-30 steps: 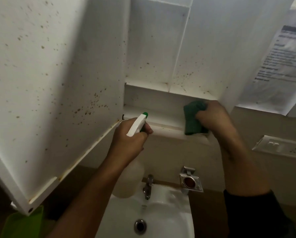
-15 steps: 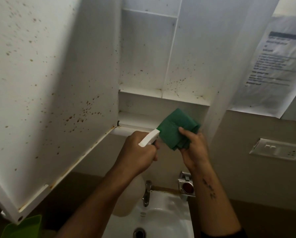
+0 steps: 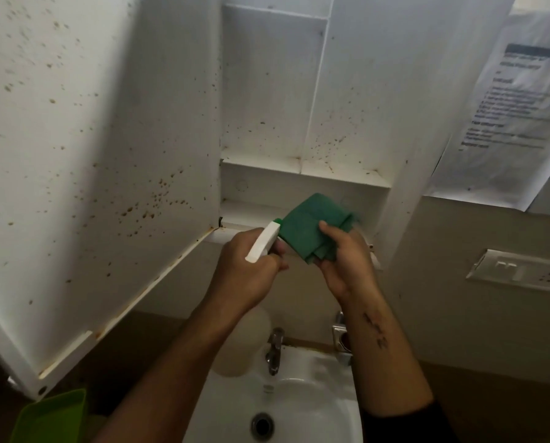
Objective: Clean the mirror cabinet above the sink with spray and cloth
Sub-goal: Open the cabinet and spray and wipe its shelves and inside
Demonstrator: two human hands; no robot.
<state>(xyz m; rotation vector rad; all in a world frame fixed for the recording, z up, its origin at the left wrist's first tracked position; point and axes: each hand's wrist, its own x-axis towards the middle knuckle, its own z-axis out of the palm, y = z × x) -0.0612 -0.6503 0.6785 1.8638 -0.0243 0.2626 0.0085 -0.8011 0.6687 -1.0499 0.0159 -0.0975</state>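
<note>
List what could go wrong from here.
1. The spray bottle nozzle in the left hand points at the green cloth and right hand; spray may hit skin.
2. The open cabinet door hangs near head height, so a bump seems possible.

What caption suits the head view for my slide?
Left hand aims spray bottle at green cloth held by right hand, below open cabinet.

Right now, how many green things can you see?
3. The cloth in the right hand, the nozzle tip of the spray bottle gripped by the left hand, and a bin at bottom left. Others may be hidden.
</note>
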